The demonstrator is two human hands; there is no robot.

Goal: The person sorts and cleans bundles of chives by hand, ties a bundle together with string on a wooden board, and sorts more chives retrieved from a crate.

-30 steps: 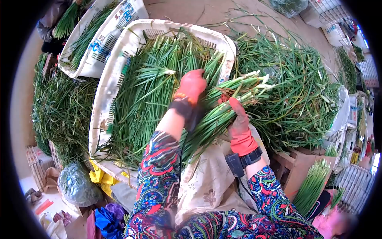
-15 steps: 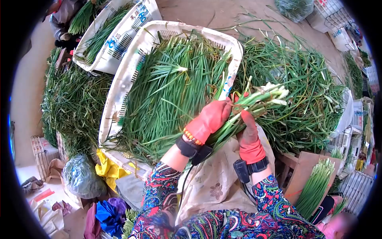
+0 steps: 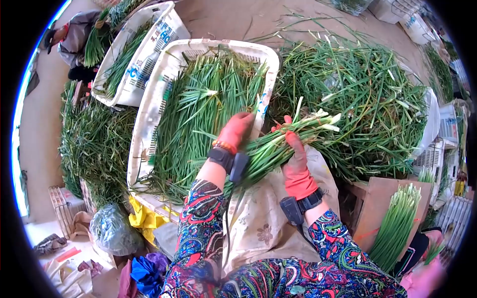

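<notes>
Head view: the right hand (image 3: 299, 170), in a reddish glove, was closed around a bunch of green stalks (image 3: 268, 153), thumb on the near side and fingertips showing beyond it. The bunch lay slantwise above the lap cloth (image 3: 268, 223), just beside the basket (image 3: 271, 84), its pale ends toward the heap of loose leaves (image 3: 357, 94). The left hand (image 3: 234, 133) was curled, near the basket's rim and the bunch's leafy side. Handling this well seemed to call for a firm but gentle grip close to the pale ends, which looked best kept level; one stalk stood out of line and was probably worth straightening, and hard squeezing might have bruised the leaves. The left fingertips were turned away, so whether they pinched a stalk could not be told. The left wrist hid some leaves, and another person's sleeve (image 3: 79, 35) was only partly visible near the dark edge.
</notes>
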